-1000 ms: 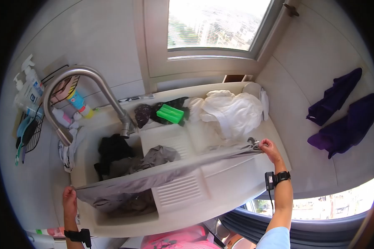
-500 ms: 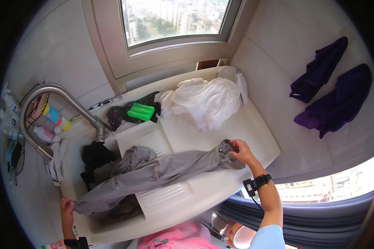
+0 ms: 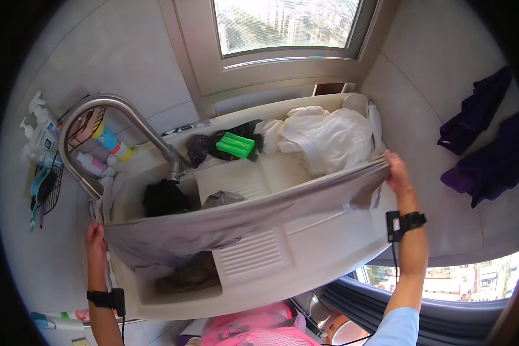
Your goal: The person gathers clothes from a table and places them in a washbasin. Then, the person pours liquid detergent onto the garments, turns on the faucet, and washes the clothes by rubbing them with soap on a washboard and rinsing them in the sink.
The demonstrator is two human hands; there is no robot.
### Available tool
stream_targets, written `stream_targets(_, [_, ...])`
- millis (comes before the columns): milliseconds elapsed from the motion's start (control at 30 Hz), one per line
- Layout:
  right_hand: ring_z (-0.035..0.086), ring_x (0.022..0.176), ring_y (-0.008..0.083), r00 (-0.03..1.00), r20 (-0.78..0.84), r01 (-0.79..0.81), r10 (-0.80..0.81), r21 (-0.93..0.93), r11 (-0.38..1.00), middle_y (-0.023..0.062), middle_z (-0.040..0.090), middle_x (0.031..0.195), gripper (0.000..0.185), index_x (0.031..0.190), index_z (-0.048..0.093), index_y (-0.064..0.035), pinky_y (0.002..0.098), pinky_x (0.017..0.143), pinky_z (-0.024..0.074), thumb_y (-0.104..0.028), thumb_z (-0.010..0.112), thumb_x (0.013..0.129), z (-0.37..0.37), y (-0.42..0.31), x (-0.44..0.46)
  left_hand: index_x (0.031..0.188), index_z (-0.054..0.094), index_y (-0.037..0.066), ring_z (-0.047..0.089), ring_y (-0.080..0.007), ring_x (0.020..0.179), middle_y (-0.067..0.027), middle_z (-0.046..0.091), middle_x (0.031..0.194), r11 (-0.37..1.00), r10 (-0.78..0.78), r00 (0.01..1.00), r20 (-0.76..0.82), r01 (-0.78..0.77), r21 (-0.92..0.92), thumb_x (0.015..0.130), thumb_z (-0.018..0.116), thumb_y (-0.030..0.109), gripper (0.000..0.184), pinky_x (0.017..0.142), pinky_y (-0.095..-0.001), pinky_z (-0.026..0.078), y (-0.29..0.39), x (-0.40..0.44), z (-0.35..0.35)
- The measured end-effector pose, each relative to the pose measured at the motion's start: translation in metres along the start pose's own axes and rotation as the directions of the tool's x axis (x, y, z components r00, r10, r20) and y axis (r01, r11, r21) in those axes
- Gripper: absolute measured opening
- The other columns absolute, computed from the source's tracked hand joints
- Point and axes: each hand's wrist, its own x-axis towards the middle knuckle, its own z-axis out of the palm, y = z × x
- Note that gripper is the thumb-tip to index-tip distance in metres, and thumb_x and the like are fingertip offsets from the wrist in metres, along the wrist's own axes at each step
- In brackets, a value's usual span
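Note:
Grey trousers [image 3: 254, 218] are stretched taut across the sink [image 3: 334, 242], lifted above its washboard surface. My left hand [image 3: 96, 235] is closed around one end at the left rim. At the right, my right hand [image 3: 397, 173] grips the other end, fingers wrapped over the upper edge. The lower side of the fabric hangs down toward the basin, where dark cloth [image 3: 193, 274] lies. Behind the trousers, a black cloth [image 3: 166, 198] sits in the basin beneath the faucet [image 3: 118, 104].
A green soap bar [image 3: 235, 145] rests on dark lacy cloth at the back ledge, beside a heap of white cloth [image 3: 328, 135]. Bottles [image 3: 43, 124] and a wire rack stand at the left wall. Purple cloths [image 3: 478, 109] hang on the right wall. A pink mesh item [image 3: 254, 328] is below the sink.
Both hands have risen and the trousers have gone from bunched across the sink to pulled straight and raised. The right hand now grips the end firmly. The camera view has shifted.

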Motion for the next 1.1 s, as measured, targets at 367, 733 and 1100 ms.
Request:
stream_targets(367, [0.048,0.069,0.0115,0.788,-0.615,-0.354,-0.022,-0.482,0.801,0.0007,0.05,0.077,0.011,0.087,0.048,-0.0121,0.0274,0.058,0.0413,-0.022,0.053,0.084,-0.15,0.039,-0.042,0.083,0.059,0.001,0.052,-0.0121,0.073,-0.0039,0.055,0.077,0.861,-0.435,0.461,0.774,-0.038,0.507,0.075,0.068,0.018,0.021,0.064,-0.0239,0.041,-0.048,-0.111,0.114])
stream_targets(733, [0.048,0.101,0.0294,0.725,0.08,0.059,-0.684,-0.997,-0.054,0.0145,0.053,0.101,0.035,0.102,0.051,-0.0039,0.042,0.09,0.0337,-0.004,0.056,0.068,-0.056,0.09,-0.08,0.103,0.059,0.002,0.054,-0.0105,0.085,-0.006,0.06,0.094,0.74,-0.664,0.477,0.576,0.31,0.597,0.079,0.06,0.012,0.026,0.075,-0.0246,0.045,-0.104,-0.103,0.101])
stream_targets(1100, [0.025,0.125,0.0393,0.655,0.752,0.627,0.07,-0.593,0.505,0.024,0.024,0.135,0.07,0.124,0.042,-0.0088,0.0492,0.099,0.0248,-0.021,0.072,0.063,0.291,0.159,-0.232,0.126,0.033,-0.001,0.047,-0.0313,0.111,-0.0224,0.049,0.117,0.831,-0.361,0.673,0.646,-0.083,0.55,0.066,0.072,0.032,0.079,0.093,-0.0327,0.037,-0.11,-0.105,0.197])
